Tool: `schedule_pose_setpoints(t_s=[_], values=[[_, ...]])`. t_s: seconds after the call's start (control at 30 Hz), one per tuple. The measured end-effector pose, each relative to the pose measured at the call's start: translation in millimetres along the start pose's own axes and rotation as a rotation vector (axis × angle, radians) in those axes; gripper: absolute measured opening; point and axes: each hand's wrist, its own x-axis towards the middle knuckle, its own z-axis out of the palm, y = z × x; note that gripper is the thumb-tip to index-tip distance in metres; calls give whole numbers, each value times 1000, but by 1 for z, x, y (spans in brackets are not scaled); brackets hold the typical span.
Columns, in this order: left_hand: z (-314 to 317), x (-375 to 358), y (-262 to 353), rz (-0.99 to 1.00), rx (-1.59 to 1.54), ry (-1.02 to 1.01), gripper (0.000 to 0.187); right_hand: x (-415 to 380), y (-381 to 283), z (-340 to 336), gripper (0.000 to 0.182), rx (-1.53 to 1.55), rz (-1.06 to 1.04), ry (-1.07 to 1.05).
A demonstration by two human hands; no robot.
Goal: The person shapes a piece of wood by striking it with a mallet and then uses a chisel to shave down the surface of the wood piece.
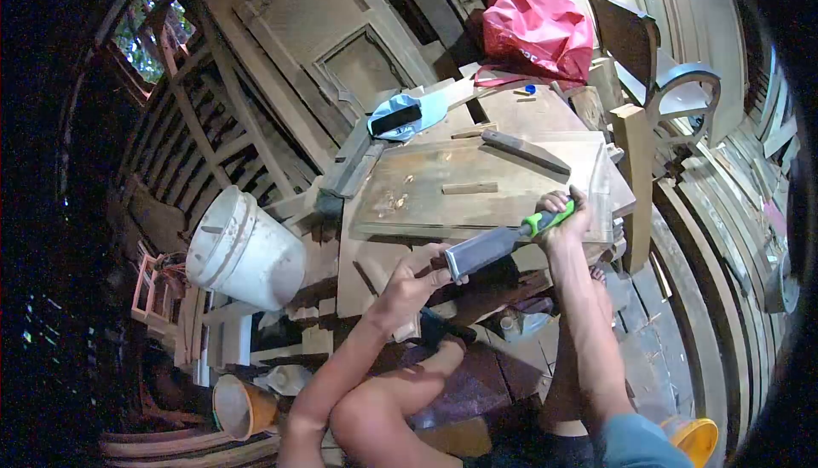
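Note:
A wide chisel (486,252) with a green and black handle lies across the front of the wooden panel, its blade toward the left. My right hand (563,215) is wrapped round the handle. At the blade's far end, my left hand (412,287) has its thumb and fingers at the edge, close to the tip. On the worktable, the panel (400,161) bears a small wood strip (469,188) and a dark flat bar (527,152). Some shavings lie on the panel's left part.
A pink bag (537,34) stands at the back, with a light blue bag (407,116) to its left. On the left is a white bucket (247,246). A wooden post (632,187) stands at the table's right. An orange bucket (243,407) sits at the lower left.

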Motion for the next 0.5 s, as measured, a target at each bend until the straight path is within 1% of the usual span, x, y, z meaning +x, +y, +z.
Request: schedule_pose_setpoints(t_s=[0.07, 0.13, 0.23, 0.33, 0.5], values=[[0, -1, 1, -18, 11, 4, 32, -1, 1, 2, 25, 0, -10, 5], [3, -1, 1, 28, 51, 14, 33, -1, 0, 1, 25, 5, -1, -4], [-5, 1, -2, 20, 96, 1, 34, -2, 1, 1, 24, 14, 6, -29], [-1, 0, -2, -5, 22, 38, 30, -4, 1, 5, 24, 23, 18, -11], [0, 1, 1, 4, 37, 3, 29, -3, 1, 3, 24, -3, -3, -12]])
